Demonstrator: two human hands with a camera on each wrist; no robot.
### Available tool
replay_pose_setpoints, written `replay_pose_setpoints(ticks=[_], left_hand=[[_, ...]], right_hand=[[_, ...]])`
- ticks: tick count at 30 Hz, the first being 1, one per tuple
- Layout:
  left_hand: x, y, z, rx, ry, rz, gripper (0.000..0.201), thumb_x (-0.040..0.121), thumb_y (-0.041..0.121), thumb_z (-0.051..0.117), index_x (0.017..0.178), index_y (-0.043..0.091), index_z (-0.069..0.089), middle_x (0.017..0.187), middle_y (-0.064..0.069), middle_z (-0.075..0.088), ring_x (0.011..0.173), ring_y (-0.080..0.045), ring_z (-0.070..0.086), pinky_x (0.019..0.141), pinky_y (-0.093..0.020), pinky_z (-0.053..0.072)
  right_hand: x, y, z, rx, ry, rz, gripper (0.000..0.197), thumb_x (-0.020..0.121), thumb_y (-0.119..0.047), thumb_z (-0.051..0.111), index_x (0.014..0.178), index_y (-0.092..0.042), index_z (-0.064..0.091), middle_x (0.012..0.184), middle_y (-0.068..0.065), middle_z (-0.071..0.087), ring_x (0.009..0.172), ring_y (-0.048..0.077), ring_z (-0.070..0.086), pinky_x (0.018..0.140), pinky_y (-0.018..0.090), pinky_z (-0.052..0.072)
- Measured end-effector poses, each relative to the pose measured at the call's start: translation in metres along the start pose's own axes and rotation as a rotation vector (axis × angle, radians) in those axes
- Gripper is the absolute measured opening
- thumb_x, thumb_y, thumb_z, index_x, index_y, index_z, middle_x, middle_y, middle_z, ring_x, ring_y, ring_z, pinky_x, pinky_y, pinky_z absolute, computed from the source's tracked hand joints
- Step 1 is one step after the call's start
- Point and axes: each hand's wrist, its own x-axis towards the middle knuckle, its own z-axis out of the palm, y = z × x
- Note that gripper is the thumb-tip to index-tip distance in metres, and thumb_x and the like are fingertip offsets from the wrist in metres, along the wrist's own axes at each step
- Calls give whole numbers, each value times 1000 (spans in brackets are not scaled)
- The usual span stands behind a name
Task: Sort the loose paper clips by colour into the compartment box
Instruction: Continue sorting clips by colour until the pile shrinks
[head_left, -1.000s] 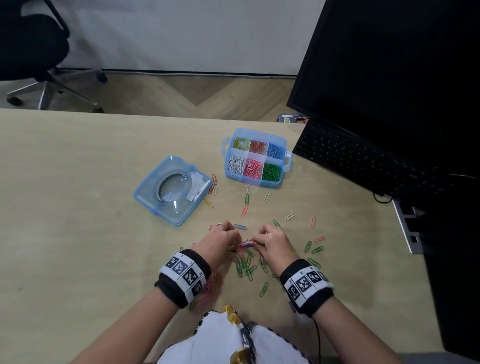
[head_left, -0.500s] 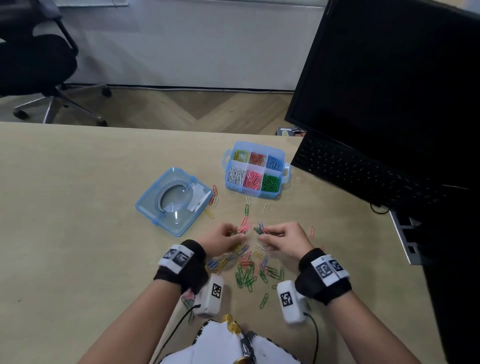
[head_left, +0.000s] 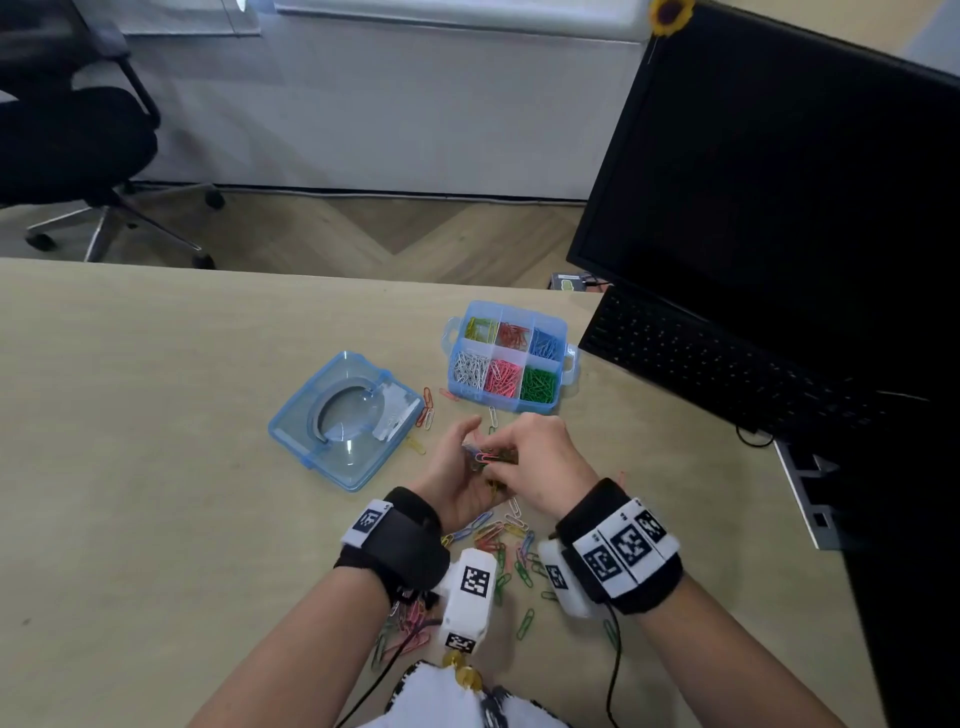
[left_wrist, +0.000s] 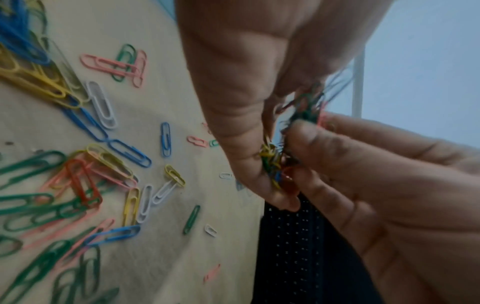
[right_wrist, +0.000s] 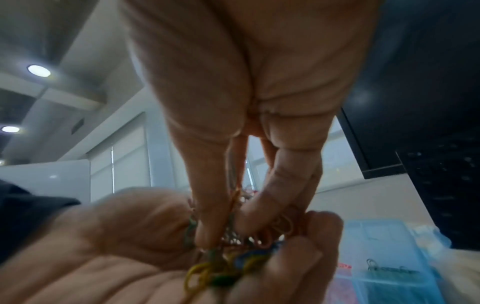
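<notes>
Head view has the left hand (head_left: 457, 483) cupping a tangled mixed-colour bunch of paper clips (head_left: 485, 457) above the table (head_left: 156, 415), while the right hand (head_left: 540, 462) pinches into that same bunch with thumb and fingertips. Clips like these are light, springy and slick and they hook together, so I'd grab one by its free loop end and tease it out. More loose clips (head_left: 506, 545) lie under the wrists, and the compartment box (head_left: 511, 358) sits open just beyond the hands, with its lid (head_left: 343, 418) off to the left and nothing really blocking the way.
</notes>
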Motion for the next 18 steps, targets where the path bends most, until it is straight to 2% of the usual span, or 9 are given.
replay_pose_setpoints(ticks=[1,3,5,7,8,10,12,14,18], left_hand=[[-1,0,1,-18,20,11,43,99,35,34,82,4,57,63,-9,63,51,-18,60,52,-25,54],[-4,2,1,-62,34,32,35,99,24,34,87,1,58,65,-11,66,50,-18,63,50,-26,56],[-7,5,-1,-113,7,40,34,99,20,33,95,-4,58,76,-18,69,58,-22,67,55,-30,59],[-10,8,-4,-163,-20,41,34,99,19,34,99,-7,56,86,-22,66,67,-26,68,65,-35,61],[-10,9,-6,-190,-27,42,34,98,19,35,100,-8,55,90,-24,65,72,-28,68,71,-38,60],[-10,12,-7,-229,-46,49,35,96,18,36,105,-9,55,97,-26,63,80,-30,68,78,-41,57],[-11,14,-8,-234,-59,62,36,96,18,37,104,-11,57,98,-27,64,84,-33,68,79,-43,56],[-13,16,-8,-244,-73,58,37,96,18,37,102,-13,58,100,-28,64,90,-35,66,81,-44,56],[-15,16,-9,-244,-98,35,45,96,20,35,98,-12,67,99,-27,67,85,-34,70,83,-43,54]], right_hand=[[1,0,1,-24,17,2,36,81,-11,73,115,-24,70,109,-1,67,103,12,60,95,18,42],[2,3,-2,30,35,28,42,76,-7,76,114,-24,70,108,-3,68,99,9,62,95,22,47],[3,9,-7,155,51,38,41,74,-2,77,111,-20,71,102,-3,71,91,5,65,88,18,51],[2,14,-11,244,87,34,31,74,-3,77,102,-17,75,95,-3,73,85,3,66,79,9,49],[2,17,-12,284,113,32,25,75,-4,77,96,-17,76,90,-4,73,83,3,66,78,9,49],[3,23,-12,407,147,24,18,74,-4,78,84,-18,77,85,-3,74,82,7,68,81,20,54],[3,26,-13,598,144,28,18,74,0,76,79,-17,75,84,2,75,80,14,70,81,31,57],[2,27,-14,781,123,50,14,77,4,73,82,-8,73,86,8,75,76,17,69,77,31,58],[4,29,-13,1078,69,173,11,85,5,63,97,5,64,92,17,73,73,17,67,64,21,55]])
